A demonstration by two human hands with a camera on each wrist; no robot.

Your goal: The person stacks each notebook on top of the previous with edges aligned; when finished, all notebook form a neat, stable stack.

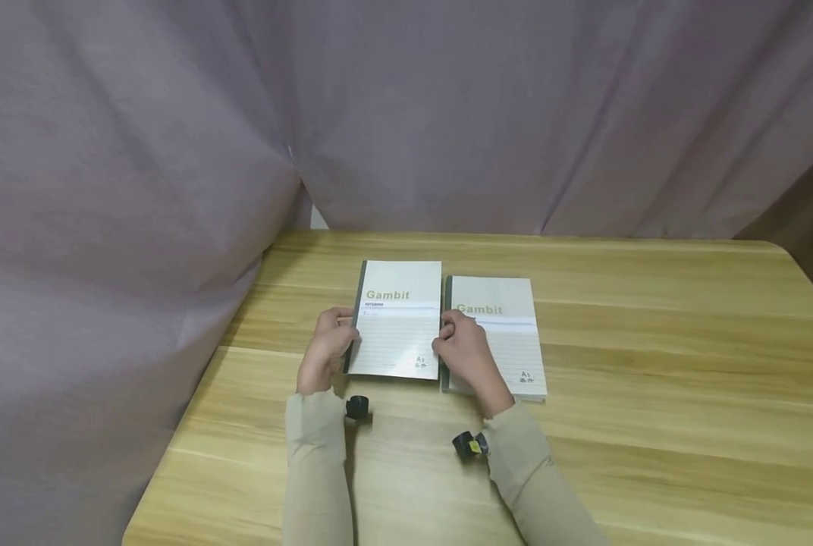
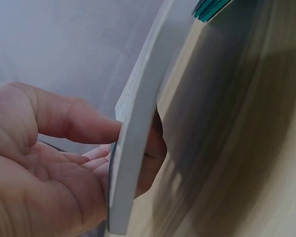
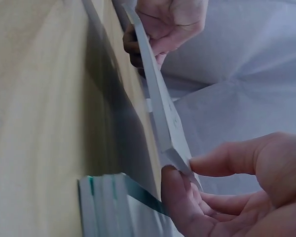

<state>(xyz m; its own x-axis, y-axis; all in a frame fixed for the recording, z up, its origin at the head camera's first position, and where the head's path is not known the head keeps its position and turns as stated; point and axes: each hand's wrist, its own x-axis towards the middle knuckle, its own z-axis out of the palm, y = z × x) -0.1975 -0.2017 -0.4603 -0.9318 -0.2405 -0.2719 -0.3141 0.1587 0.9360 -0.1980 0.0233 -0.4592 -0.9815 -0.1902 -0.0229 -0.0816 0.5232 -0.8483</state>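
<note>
A white notebook with a dark spine and "Gambit" on its cover [image 1: 396, 334] is held level just above the table. My left hand [image 1: 326, 350] pinches its spine edge, thumb on the cover and fingers underneath, as the left wrist view shows with the notebook's page edge [image 2: 133, 148]. On the opposite edge my right hand [image 1: 466, 350] pinches it between thumb and fingers [image 3: 177, 192]. To the right, partly behind the right hand, lies a like-looking notebook [image 1: 509, 341]. In the right wrist view it is a stack of several notebooks [image 3: 106, 205] with dark green spines.
The wood-grain table [image 1: 652, 394] extends to the right and toward the front. Grey curtains [image 1: 434, 114] hang along its back and left sides. A small black camera [image 1: 357, 407] is on the left wrist, another [image 1: 468, 446] on the right.
</note>
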